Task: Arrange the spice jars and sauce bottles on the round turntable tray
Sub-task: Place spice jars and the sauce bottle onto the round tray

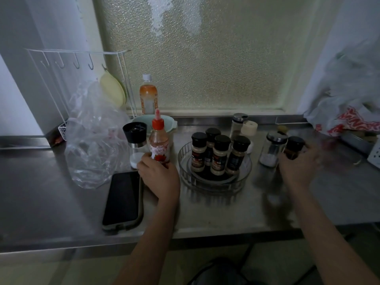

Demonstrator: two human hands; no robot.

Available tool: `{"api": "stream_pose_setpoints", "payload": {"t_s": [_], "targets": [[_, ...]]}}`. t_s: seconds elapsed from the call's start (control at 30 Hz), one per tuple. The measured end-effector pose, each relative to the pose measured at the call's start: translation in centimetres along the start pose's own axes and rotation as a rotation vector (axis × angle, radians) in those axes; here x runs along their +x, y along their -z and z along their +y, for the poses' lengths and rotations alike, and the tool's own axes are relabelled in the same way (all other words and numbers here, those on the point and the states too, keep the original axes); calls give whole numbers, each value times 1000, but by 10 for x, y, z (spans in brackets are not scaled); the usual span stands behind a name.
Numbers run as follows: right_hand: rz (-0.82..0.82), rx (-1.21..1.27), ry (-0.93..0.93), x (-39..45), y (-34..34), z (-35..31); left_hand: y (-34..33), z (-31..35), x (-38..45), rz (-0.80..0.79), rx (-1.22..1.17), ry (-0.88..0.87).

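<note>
On the steel counter (216,210): round turntable tray (245,171), holding four black-capped spice jars (219,155). Left of it, red-capped sauce bottle (159,140), our left hand (159,177) wrapped around its base. Right of it, dark-lidded jar (293,148), our right hand (298,167) closed on it, though blur softens the fingers. Step: loading. Next, we judge, each needs lifting over the rim into free space.

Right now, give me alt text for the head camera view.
A left hand grips a red-capped sauce bottle and a right hand holds a dark jar, either side of a round turntable tray carrying four black-lidded spice jars on a steel counter.
</note>
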State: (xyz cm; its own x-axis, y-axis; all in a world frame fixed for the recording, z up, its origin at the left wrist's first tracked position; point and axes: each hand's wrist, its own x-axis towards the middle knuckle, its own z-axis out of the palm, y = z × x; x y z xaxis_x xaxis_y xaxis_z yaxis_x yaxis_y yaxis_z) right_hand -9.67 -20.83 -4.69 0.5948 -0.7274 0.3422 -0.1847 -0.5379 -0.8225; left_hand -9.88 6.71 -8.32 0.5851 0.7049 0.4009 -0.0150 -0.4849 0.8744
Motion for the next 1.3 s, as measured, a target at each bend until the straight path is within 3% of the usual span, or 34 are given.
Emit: {"api": "stream_pose_setpoints", "payload": {"t_s": [0.1,0.23,0.43,0.6,0.83,0.9,1.07,1.17,1.3], "targets": [[-122,-16,-83,11,-12,12,-1,-4,1,-82,22,46],[-94,29,-115,15,-19,21,-1,-6,1,-179,117,38],[131,350,112,-26,0,-4,-5,-7,0,-297,-28,-2],[-213,321,290,-50,-18,-29,-1,-4,-3,-353,-96,-20],[-384,131,246,-50,-33,-22,-2,-3,-3,-384,-119,16],[-430,131,242,-46,-33,-22,-1,-2,-3,-355,-134,16],[-546,216,189,-38,-26,-17,2,4,10,-71,-106,-95],[-474,301,157,-39,-16,-15,2,15,26,-56,-58,-167],[-369,352,163,-47,-13,-3,5,42,49,-71,35,-108]]}}
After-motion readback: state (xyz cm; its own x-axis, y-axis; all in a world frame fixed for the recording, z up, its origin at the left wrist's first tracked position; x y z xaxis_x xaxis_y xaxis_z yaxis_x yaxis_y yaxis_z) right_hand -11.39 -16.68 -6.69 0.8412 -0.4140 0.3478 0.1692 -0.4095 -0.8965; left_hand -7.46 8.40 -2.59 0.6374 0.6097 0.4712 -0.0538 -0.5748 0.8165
